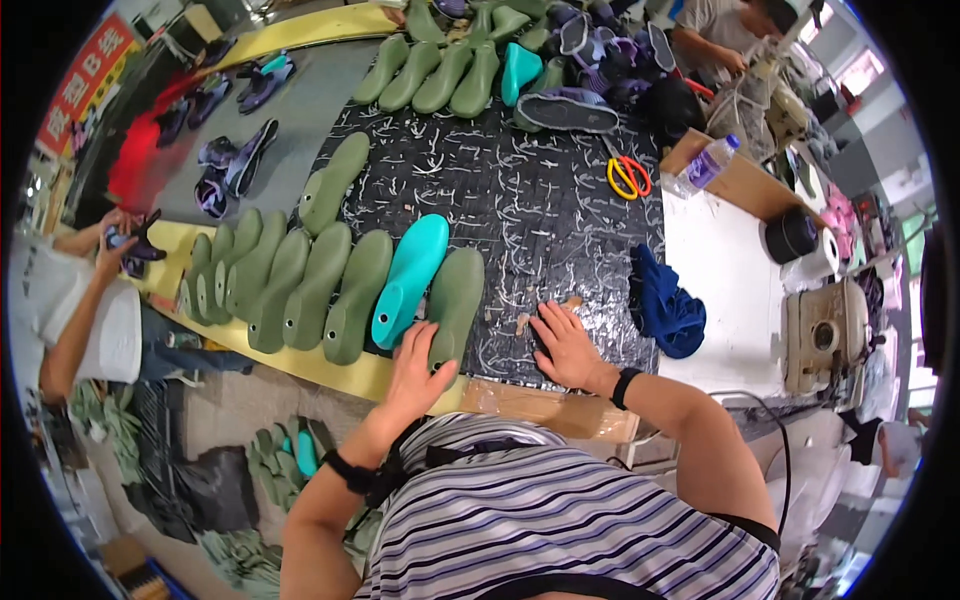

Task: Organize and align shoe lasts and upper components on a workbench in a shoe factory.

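Observation:
My left hand (408,374) has its fingers and thumb around the heel end of a green shoe last (460,292), the rightmost of a row at the near table edge. Just left of it lies a turquoise shoe last (412,272), then several more green lasts (352,290) side by side, toes pointing away from me. My right hand (570,348) lies flat with fingers spread on the black, tape-covered table top (500,215), holding nothing. One green last (337,185) lies apart behind the row.
At the back stand more green lasts (428,78) and a heap of purple shoes (590,60). Scissors (628,177), a bottle (708,165) and a dark blue cloth (668,305) are on the right. A co-worker (95,310) handles a shoe beside the conveyor belt (270,130); another person (715,40) sits at back right.

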`<state>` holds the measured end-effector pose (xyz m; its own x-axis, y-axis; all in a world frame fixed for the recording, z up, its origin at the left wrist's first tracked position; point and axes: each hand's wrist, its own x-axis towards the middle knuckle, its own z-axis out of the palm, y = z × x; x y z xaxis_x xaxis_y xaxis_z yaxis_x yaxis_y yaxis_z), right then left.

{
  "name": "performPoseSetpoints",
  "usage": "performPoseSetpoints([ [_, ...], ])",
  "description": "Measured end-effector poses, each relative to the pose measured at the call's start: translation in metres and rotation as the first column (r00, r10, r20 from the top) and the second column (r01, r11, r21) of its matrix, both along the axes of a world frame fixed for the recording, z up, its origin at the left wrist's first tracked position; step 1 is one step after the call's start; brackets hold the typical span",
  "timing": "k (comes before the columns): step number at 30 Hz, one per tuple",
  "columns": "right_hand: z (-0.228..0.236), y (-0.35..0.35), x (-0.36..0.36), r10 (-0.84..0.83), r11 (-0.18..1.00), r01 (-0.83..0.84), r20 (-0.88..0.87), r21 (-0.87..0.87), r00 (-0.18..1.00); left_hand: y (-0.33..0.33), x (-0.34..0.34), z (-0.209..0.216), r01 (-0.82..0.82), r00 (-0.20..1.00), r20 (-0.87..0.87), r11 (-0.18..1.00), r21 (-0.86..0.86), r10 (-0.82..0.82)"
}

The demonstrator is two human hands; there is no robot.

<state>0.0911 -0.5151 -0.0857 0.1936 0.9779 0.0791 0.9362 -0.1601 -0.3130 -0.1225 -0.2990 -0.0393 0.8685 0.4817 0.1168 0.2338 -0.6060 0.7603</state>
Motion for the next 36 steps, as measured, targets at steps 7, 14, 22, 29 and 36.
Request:
performPoseSetpoints([
  [7,-0.008,0.011,-0.006,0.016,1.000,-0.016,0.019,-0.008,1.000,-0.024,-0.134,-0.033,-0.251,0.967,-0.050,0.966,-0.057,0.249],
  [14,-0.012,-0.005,-0.002,-0.070,0.997,0.071,0.018,-0.035,0.997,-0.113,-0.352,-0.195,-0.248,0.785,-0.536,0.951,0.186,0.310],
  [22,-0.006,-0.003,-0.005,-0.041,0.998,0.037,0.067,0.055,0.997,0.174,-0.309,-0.043,-0.350,0.937,0.251,0.671,0.653,0.245],
  [29,-0.023,-0.016,-0.002,-0.011,0.987,0.017,-0.037,0.159,0.999,0.379,-0.177,0.067,-0.311,0.887,0.458,0.816,0.488,0.064],
  [36,-0.018,-0.018,-0.005,-0.021,0.982,0.039,-0.094,0.186,0.995,0.482,0.003,0.130,-0.219,0.840,0.538,0.950,0.224,0.067],
])
